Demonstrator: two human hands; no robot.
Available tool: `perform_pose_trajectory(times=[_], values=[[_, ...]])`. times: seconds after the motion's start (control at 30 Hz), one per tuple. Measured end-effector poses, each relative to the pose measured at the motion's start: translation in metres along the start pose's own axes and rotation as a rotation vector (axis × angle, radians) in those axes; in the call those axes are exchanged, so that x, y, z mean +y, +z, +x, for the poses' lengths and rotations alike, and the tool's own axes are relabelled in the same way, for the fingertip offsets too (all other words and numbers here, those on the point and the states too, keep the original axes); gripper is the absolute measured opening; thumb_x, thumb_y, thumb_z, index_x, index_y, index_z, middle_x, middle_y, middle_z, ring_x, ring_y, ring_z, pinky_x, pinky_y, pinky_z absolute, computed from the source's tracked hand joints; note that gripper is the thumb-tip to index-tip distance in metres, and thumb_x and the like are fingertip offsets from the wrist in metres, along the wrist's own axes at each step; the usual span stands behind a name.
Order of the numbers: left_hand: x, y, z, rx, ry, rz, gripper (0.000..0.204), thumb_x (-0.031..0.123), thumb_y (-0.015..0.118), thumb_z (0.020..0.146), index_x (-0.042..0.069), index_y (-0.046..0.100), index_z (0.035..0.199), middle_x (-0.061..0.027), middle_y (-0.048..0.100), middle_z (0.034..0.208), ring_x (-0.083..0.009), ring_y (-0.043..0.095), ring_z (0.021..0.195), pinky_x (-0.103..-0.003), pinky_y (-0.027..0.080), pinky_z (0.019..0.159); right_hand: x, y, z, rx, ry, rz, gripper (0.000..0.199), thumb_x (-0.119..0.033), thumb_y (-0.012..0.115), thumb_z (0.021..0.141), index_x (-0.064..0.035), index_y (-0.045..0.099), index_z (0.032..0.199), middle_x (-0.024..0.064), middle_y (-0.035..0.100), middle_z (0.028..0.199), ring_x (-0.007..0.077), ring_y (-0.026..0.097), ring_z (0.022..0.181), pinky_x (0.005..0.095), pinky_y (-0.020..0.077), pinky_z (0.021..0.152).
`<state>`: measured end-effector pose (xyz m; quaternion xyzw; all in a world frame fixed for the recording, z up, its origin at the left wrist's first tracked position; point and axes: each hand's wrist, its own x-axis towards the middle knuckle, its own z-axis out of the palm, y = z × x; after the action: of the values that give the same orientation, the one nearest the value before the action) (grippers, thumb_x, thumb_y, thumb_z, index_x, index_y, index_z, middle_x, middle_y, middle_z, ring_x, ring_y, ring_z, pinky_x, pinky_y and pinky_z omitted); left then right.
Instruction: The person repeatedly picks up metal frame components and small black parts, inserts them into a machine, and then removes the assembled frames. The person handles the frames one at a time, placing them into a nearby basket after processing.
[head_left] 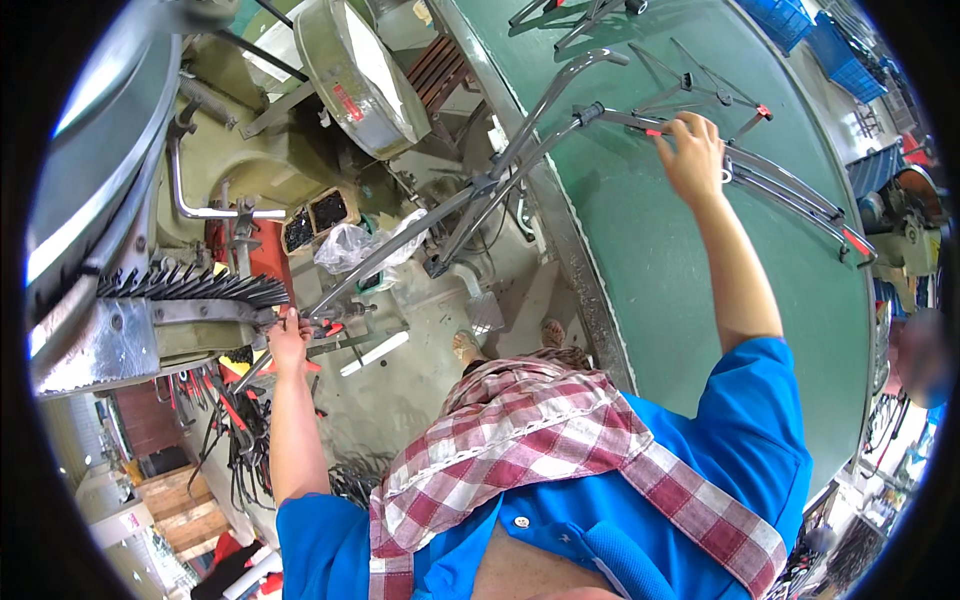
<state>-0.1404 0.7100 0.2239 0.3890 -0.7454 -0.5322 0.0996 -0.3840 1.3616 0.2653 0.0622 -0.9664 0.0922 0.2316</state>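
Left fingers, head view: the left hand [289, 345] pinches the lower tube of the grey tube frame [440, 217], close beside the machine's edge.
Right fingers: the right hand [695, 165] reaches over the green table [690, 300], fingers bent down at a red-marked part of the tubing; whether they grasp it or merely rest there, I cannot tell.
Grey tube frame: slants from the left hand across the gap between machine and table, its curved end above the tabletop.
Done: several tubes meet at a dark joint [484, 186], so that much looks assembled.
Left over: probably the end by the left fingers, which seems to be the part being worked on; whether anything is fastened there is too small to tell.
Green table: a folded set of tubes [785, 184] with red ends lies on it, just beyond the right hand.
Machine side: olive housing [350, 85], a box of small dark parts [328, 209] and a clear plastic bag [345, 248].
Floor: a foot pedal [485, 312] near the person's feet.
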Motion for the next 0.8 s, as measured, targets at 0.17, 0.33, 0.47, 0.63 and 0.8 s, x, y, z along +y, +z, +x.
perform_pose_trajectory(times=[0.17,0.33,0.47,0.63,0.8], values=[[0.001,0.028,-0.018,0.223,0.093,0.139,0.022,0.021,0.048,0.100,0.000,0.054,0.094,-0.0062,0.057,0.064,-0.0129,0.053,0.050,-0.024,0.040,0.043,0.106,0.039,0.031,-0.483,0.221,-0.319,0.059,-0.036,0.068,0.083,-0.0192,0.046,0.135,0.0058,0.044,0.142,0.0305,0.035,0.136,0.0509,0.0292,0.109],[-0.008,0.020,-0.022,0.349,0.457,0.928,0.028,0.026,0.047,0.098,0.000,0.057,0.098,-0.0155,0.060,0.069,-0.0270,0.061,0.063,-0.039,0.047,0.063,0.127,0.058,0.033,-0.542,0.217,-0.365,0.046,-0.033,0.065,0.087,-0.0221,0.049,0.128,0.0035,0.054,0.125,0.0228,0.046,0.125,0.0547,0.0329,0.104],[-0.010,0.011,-0.020,0.128,0.245,0.661,0.032,0.029,0.058,0.095,-0.002,0.056,0.102,-0.0165,0.061,0.079,-0.0237,0.057,0.063,-0.034,0.046,0.062,0.130,0.049,0.012,-0.560,0.198,-0.371,0.034,-0.031,0.066,0.086,-0.0207,0.054,0.116,0.0034,0.057,0.115,0.0233,0.050,0.118,0.0536,0.0377,0.098],[-0.055,0.061,-0.077,0.359,0.489,0.509,0.030,0.024,0.061,0.093,-0.001,0.054,0.107,-0.0093,0.063,0.084,-0.0148,0.058,0.071,-0.032,0.047,0.064,0.138,-0.017,-0.076,-0.679,0.211,-0.368,0.031,-0.025,0.072,0.079,-0.0188,0.061,0.107,0.0034,0.061,0.105,0.0236,0.053,0.112,0.0532,0.0397,0.093],[0.069,0.257,-0.165,-0.617,0.773,0.282,0.018,0.015,0.061,0.090,0.003,0.061,0.103,-0.0103,0.062,0.096,-0.0232,0.062,0.086,-0.030,0.049,0.078,0.068,-0.090,-0.208,-0.729,-0.021,-0.265,0.032,-0.030,0.077,0.068,-0.0199,0.066,0.096,-0.0011,0.061,0.095,0.0194,0.055,0.103,0.0485,0.0280,0.104]])
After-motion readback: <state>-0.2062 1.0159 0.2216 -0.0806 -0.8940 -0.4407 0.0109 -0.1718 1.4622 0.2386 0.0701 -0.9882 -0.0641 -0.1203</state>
